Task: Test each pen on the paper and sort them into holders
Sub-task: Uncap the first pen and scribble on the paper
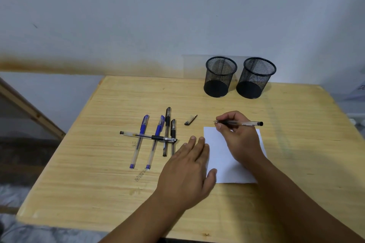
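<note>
My right hand [240, 136] grips an uncapped black pen [247, 123] near its tip, held above the far edge of the white paper [221, 154]. My left hand [189, 171] lies flat, fingers straight, pressing the paper's left edge. The pen's cap [190, 120] lies on the table just beyond the paper. To the left lie two blue pens [140, 140], two black pens [167, 130] and one clear black pen [148, 136] laid across them. Two black mesh holders [220, 76], [255, 78] stand at the table's back, both look empty.
The wooden table [296, 163] stands against a pale wall. Its left edge drops to the floor, where a slanted wooden bar [31, 110] shows. Bare wood lies to the right of the paper and in front of the holders.
</note>
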`<move>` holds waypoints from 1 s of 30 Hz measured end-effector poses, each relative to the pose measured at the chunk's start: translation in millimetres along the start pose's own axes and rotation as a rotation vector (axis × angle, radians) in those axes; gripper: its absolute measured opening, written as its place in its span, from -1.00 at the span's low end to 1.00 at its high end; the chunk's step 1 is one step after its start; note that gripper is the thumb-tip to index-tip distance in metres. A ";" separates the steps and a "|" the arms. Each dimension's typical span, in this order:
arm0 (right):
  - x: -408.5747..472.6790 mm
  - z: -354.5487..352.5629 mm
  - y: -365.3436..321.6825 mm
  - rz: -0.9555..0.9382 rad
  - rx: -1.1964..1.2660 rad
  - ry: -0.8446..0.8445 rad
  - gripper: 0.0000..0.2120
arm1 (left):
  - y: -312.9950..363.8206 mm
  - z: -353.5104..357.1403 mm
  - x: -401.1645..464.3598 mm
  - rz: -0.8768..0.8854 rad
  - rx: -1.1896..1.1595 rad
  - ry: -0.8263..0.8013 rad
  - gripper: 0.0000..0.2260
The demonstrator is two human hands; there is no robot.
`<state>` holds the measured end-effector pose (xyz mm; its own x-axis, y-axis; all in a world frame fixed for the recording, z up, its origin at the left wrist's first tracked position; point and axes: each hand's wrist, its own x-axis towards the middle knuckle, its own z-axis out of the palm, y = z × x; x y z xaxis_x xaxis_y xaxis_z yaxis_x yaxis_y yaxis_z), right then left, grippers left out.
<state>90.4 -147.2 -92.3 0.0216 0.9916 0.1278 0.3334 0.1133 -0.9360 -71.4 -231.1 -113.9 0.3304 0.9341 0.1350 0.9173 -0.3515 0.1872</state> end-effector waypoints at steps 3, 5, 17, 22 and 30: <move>-0.1 4.0 -2.6 -0.015 -0.043 0.004 -0.88 | 0.4 -1.1 0.3 -0.013 -0.015 0.008 -0.44; 0.8 7.6 -2.6 -0.019 -0.083 0.003 -0.88 | 0.5 -1.4 0.4 -0.019 -0.023 0.005 -0.44; 8.3 6.0 -3.3 0.017 -0.263 -0.061 -0.91 | -0.5 1.5 2.3 -0.029 -0.024 -0.020 -0.43; 5.1 10.2 -3.7 0.039 -0.283 -0.020 -0.89 | -0.5 2.3 3.1 -0.030 -0.038 -0.007 -0.44; 6.2 10.7 -1.1 0.041 -0.262 -0.016 -0.93 | -0.6 0.9 3.2 -0.036 -0.060 -0.002 -0.44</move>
<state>80.0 -140.6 -93.9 0.0255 0.9961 0.0844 0.5655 0.0552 -0.8229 -70.8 -227.8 -114.5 0.2979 0.9463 0.1256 0.9135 -0.3208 0.2502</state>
